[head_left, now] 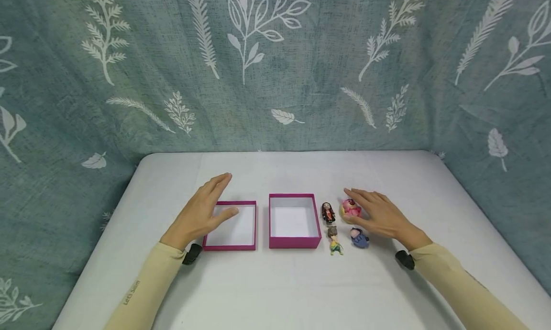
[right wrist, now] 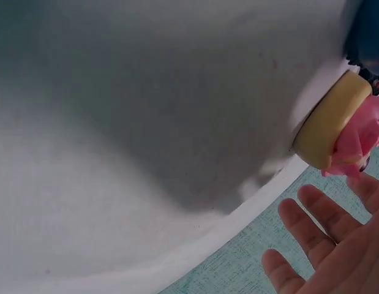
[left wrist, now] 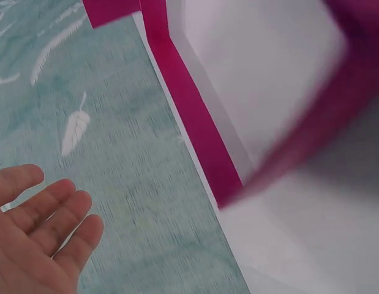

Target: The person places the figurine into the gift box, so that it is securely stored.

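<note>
Over the left part of the white table, my left hand [head_left: 202, 213] hovers with fingers extended, holding nothing. Partly behind it lies a shallow magenta-rimmed box lid [head_left: 256, 227], its white inside facing up. To its right stands an open magenta box [head_left: 295, 243] with a white interior. My right hand [head_left: 379, 213], fingers spread, is above a pink bear figurine [head_left: 350, 208] on a yellow base; in the right wrist view the bear figurine [right wrist: 357, 135] is near the fingertips. A blue figurine [head_left: 359, 238] lies nearer, with a dark-haired doll figurine [head_left: 328, 213] and a green-and-yellow figurine [head_left: 335, 240] beside the box.
A white cloth covers the table [head_left: 275, 291]. Behind and around it hangs a teal curtain [head_left: 275, 95] with white leaf patterns. Dark wrist cameras sit under both sleeves.
</note>
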Tool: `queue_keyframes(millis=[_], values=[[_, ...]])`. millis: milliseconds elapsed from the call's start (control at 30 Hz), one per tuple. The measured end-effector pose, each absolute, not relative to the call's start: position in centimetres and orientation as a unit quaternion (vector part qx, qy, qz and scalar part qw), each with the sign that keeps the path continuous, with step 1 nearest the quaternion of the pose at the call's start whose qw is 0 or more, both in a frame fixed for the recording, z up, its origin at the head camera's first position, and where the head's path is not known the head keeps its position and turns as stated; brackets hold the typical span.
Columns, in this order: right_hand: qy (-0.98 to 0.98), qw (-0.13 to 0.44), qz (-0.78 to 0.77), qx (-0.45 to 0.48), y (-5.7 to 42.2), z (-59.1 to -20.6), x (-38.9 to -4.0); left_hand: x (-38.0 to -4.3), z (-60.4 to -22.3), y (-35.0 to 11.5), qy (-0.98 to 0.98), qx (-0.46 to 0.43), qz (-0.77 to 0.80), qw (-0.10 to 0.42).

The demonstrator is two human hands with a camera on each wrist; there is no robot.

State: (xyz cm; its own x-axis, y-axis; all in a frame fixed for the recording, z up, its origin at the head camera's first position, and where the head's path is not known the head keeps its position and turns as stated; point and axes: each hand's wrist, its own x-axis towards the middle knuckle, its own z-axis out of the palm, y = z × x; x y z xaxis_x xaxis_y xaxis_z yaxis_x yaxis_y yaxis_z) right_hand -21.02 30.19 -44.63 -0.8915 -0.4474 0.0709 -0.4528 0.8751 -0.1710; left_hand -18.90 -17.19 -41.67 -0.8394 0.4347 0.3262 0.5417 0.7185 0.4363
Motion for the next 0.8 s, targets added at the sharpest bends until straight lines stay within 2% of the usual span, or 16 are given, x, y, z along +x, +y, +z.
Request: queue_keyframes(millis=[800], values=[[-0.959, 0.013, 0.112, 0.258, 29.8, -44.8, -21.4, -19.0, -43.6, -12.4, -0.916, -0.308, -0.253, 0.045]])
